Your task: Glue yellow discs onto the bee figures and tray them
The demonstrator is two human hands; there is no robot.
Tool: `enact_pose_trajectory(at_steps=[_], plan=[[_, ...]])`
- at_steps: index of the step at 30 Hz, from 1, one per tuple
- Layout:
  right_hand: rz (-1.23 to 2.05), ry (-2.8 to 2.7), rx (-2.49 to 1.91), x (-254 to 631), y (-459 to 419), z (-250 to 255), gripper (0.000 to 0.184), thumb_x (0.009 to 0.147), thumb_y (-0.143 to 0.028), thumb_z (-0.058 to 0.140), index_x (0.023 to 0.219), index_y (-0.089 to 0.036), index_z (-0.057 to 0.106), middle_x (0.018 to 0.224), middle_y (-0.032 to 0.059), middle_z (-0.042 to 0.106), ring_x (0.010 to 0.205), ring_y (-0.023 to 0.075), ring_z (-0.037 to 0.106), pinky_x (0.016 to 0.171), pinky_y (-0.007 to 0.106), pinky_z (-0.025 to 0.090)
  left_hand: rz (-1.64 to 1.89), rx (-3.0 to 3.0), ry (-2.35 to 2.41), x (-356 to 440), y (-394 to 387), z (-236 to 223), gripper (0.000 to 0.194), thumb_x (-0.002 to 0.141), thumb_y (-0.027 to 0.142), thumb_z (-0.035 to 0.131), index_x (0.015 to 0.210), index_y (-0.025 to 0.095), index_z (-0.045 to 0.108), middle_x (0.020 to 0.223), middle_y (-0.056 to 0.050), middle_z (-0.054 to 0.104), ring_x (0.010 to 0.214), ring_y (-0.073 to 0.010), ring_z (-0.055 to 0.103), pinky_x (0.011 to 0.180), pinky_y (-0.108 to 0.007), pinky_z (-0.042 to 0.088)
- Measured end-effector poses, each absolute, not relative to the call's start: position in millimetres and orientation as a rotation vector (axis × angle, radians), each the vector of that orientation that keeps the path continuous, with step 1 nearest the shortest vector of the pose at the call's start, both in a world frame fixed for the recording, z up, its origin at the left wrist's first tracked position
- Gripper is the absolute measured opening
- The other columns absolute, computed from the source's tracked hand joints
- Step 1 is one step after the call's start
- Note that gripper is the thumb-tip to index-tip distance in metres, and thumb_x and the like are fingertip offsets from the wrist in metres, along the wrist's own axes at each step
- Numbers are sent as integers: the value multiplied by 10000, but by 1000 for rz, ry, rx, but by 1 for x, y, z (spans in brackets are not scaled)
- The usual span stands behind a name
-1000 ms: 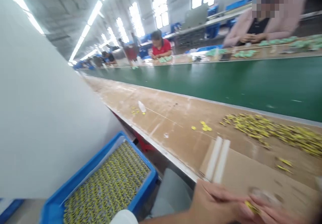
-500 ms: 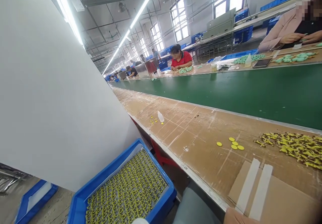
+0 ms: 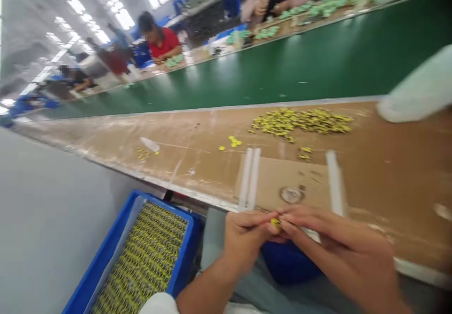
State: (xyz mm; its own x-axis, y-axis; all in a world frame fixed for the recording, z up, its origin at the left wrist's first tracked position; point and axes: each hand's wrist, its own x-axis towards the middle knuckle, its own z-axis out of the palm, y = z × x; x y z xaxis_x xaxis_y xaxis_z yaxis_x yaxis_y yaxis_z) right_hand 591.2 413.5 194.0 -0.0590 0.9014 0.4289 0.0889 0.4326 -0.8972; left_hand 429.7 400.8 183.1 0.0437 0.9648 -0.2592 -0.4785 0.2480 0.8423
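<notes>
Pinching one small yellow piece (image 3: pixel 275 221) between them, both hands meet fingertip to fingertip low in the head view. The left hand (image 3: pixel 243 238) has thumb and forefinger narrowed on one side of it, and the right hand (image 3: pixel 348 248) closes thumb and fingers on the other, so little of it shows and its shape is too blurred to tell. Half a second ago the camera pointed further left and only a bit of one hand showed at the bottom; now both are in sight, which suggests attention is back on the piece. It sits at the front edge of the bench (image 3: pixel 187 163), just on the near side of a cardboard sheet (image 3: pixel 271 177). Two white strips (image 3: pixel 246 177) run along the sheet's left side and a third strip (image 3: pixel 335 182) along its right, with a round, clear-looking object (image 3: pixel 291 195) lying between. Beyond the sheet, a pile of yellow-and-brown pieces (image 3: pixel 300 122) lies near the border of the green belt (image 3: pixel 226 78); yellow discs (image 3: pixel 234 140) lie left of the pile. Brown bench stretches away on both sides of the sheet, seemingly giving the right arm more sideways room. Below the bench edge, to the left, the raised rim of a blue tray (image 3: pixel 185 257) stands near the left forearm, well apart from the fingertips.
</notes>
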Motion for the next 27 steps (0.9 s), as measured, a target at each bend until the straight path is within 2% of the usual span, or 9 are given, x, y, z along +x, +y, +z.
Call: enact_pose_trajectory(at_steps=[3, 9, 16, 21, 24, 27], plan=[[918, -1435, -937, 588, 415, 191, 132, 858, -195, 785, 931, -304, 796, 934, 14, 772, 813, 197, 752, 785, 257, 629, 1201, 610, 983, 427, 400, 184, 197, 708, 311, 890, 865, 208, 830, 839, -84, 801, 668, -161, 752, 616, -207, 638], [1097, -1273, -979, 582, 416, 193, 57, 857, -238, 794, 912, -245, 809, 888, 51, 769, 766, 197, 739, 709, 270, 621, 1198, 607, 963, 429, 400, 181, 179, 687, 320, 902, 822, 227, 830, 732, -66, 784, 604, -156, 739, 555, -189, 615], [1254, -1177, -943, 580, 410, 195, 114, 846, -293, 811, 928, -214, 813, 866, 76, 764, 726, 193, 726, 639, 260, 621, 1341, 719, 820, 429, 406, 174, 174, 621, 349, 934, 720, 264, 819, 615, -22, 731, 485, -108, 649, 459, -174, 549], [1442, -1066, -870, 577, 409, 194, 146, 812, -288, 844, 923, -203, 806, 865, 68, 767, 748, 197, 741, 671, 247, 638, 1452, 837, 809, 427, 406, 168, 195, 596, 351, 946, 707, 271, 806, 628, -1, 702, 541, -100, 644, 508, -175, 542], [1499, -1023, -857, 577, 410, 195, 154, 787, -266, 864, 901, -192, 793, 858, 62, 770, 772, 190, 747, 720, 232, 635, 1523, 967, 817, 424, 407, 166, 298, 581, 391, 946, 807, 256, 806, 637, 12, 660, 592, -94, 614, 541, -174, 528], [1560, -995, -850, 577, 409, 197, 177, 762, -271, 881, 881, -180, 786, 811, 61, 764, 728, 177, 740, 688, 218, 627, 1616, 1155, 794, 418, 407, 166, 449, 588, 350, 949, 998, 269, 784, 689, 26, 643, 628, -89, 597, 573, -178, 524]])
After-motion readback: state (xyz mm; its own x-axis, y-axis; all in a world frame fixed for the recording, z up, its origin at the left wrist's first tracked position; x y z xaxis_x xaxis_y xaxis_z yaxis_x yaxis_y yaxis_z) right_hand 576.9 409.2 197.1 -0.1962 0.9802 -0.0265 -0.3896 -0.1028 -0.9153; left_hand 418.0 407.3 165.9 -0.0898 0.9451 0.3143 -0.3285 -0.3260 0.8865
